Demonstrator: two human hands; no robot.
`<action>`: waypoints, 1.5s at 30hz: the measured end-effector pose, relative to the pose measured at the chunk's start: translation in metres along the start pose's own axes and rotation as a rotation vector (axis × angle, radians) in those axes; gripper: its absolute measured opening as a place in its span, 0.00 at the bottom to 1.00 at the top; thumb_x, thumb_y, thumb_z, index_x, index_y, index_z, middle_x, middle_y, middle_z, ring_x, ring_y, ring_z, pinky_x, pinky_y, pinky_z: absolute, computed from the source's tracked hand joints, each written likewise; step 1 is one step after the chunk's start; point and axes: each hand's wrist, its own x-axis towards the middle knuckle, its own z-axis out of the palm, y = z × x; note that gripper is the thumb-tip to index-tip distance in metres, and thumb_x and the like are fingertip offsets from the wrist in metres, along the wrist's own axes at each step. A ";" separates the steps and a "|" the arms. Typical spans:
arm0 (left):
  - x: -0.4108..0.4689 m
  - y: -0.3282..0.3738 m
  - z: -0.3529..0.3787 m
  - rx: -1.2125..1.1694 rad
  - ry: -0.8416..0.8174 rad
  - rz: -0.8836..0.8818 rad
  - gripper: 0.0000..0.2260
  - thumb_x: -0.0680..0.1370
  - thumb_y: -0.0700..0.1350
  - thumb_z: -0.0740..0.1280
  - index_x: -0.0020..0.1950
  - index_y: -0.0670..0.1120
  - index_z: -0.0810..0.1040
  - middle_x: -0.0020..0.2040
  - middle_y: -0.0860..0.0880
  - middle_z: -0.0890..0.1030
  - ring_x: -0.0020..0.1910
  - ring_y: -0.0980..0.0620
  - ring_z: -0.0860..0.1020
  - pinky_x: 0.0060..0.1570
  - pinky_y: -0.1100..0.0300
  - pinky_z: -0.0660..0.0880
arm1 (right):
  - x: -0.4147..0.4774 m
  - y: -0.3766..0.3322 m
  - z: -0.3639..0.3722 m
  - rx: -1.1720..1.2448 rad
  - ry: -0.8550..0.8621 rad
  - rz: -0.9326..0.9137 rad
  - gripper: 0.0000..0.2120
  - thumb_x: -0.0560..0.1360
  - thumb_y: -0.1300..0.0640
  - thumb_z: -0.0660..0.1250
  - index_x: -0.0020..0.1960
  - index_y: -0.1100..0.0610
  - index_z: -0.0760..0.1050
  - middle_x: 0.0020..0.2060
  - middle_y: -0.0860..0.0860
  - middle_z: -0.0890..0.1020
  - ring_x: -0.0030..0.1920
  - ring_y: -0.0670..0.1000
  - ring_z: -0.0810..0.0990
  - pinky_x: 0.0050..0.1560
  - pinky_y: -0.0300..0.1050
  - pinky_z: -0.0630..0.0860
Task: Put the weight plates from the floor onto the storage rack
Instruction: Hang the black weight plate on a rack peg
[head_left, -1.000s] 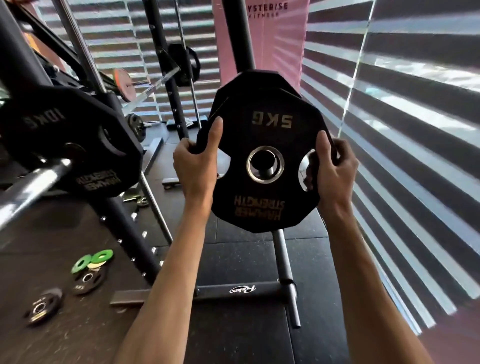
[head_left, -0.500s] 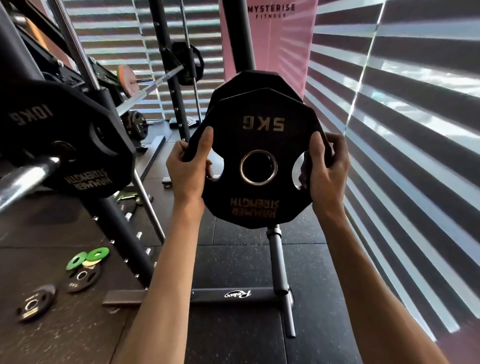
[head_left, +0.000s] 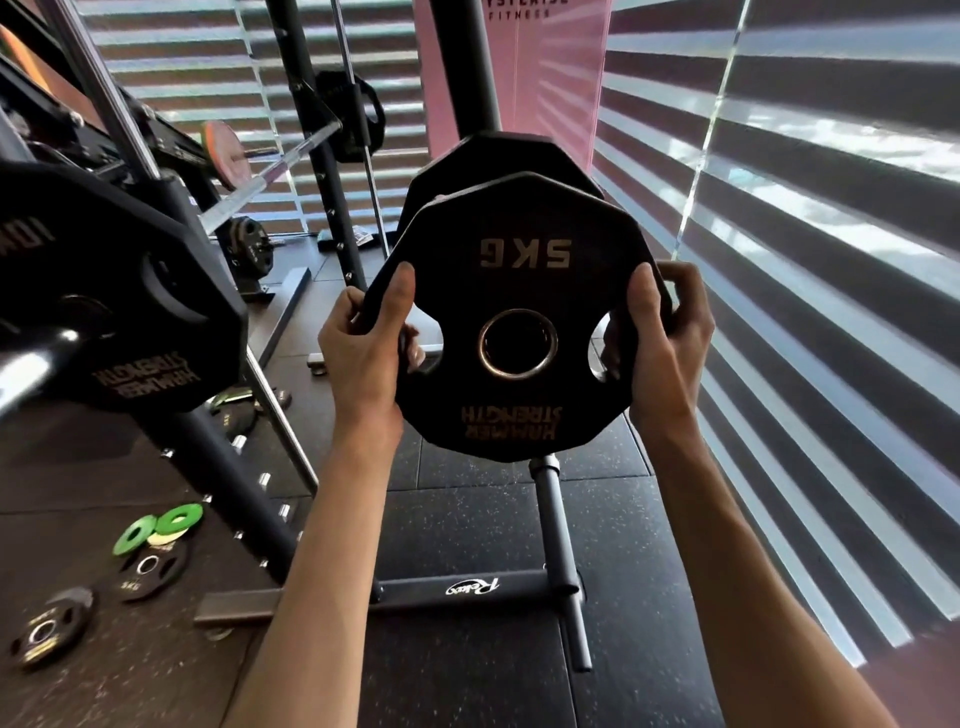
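A black 5 kg weight plate with upside-down lettering is upright in front of the storage rack's post. My left hand grips its left edge and my right hand grips its right edge, fingers through the side cut-outs. Close behind it another black plate hangs on the rack. I cannot tell whether the held plate's centre hole is on a peg. On the floor at lower left lie two small black plates and green discs.
A 10 kg black plate on a barbell sleeve juts in at the left. The rack's base bar and a lower peg lie on the black rubber floor. A power rack upright stands behind; striped blinds fill the right side.
The held plate has shifted slightly lower and nearer the plate behind it; the peg end seen through its hole a second ago no longer shows. Both hands keep their grip.
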 end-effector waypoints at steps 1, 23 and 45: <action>0.001 -0.001 0.000 -0.006 -0.005 0.003 0.20 0.71 0.57 0.75 0.49 0.44 0.73 0.31 0.48 0.73 0.28 0.52 0.71 0.28 0.61 0.71 | 0.000 0.000 0.001 -0.009 0.004 -0.007 0.10 0.82 0.50 0.64 0.52 0.57 0.69 0.29 0.55 0.73 0.25 0.56 0.69 0.26 0.47 0.69; 0.097 -0.048 0.026 0.133 0.057 -0.003 0.44 0.62 0.72 0.73 0.73 0.58 0.63 0.70 0.53 0.71 0.69 0.55 0.72 0.69 0.50 0.70 | 0.069 0.057 0.038 -0.158 0.065 -0.069 0.29 0.82 0.46 0.60 0.79 0.51 0.54 0.76 0.49 0.64 0.71 0.34 0.64 0.72 0.46 0.65; -0.062 -0.117 -0.255 0.289 0.578 -0.519 0.07 0.80 0.41 0.64 0.43 0.45 0.76 0.25 0.51 0.80 0.21 0.56 0.77 0.22 0.65 0.71 | -0.223 0.186 0.166 -0.231 -0.573 0.799 0.17 0.72 0.37 0.61 0.54 0.47 0.72 0.51 0.54 0.84 0.52 0.54 0.83 0.59 0.62 0.78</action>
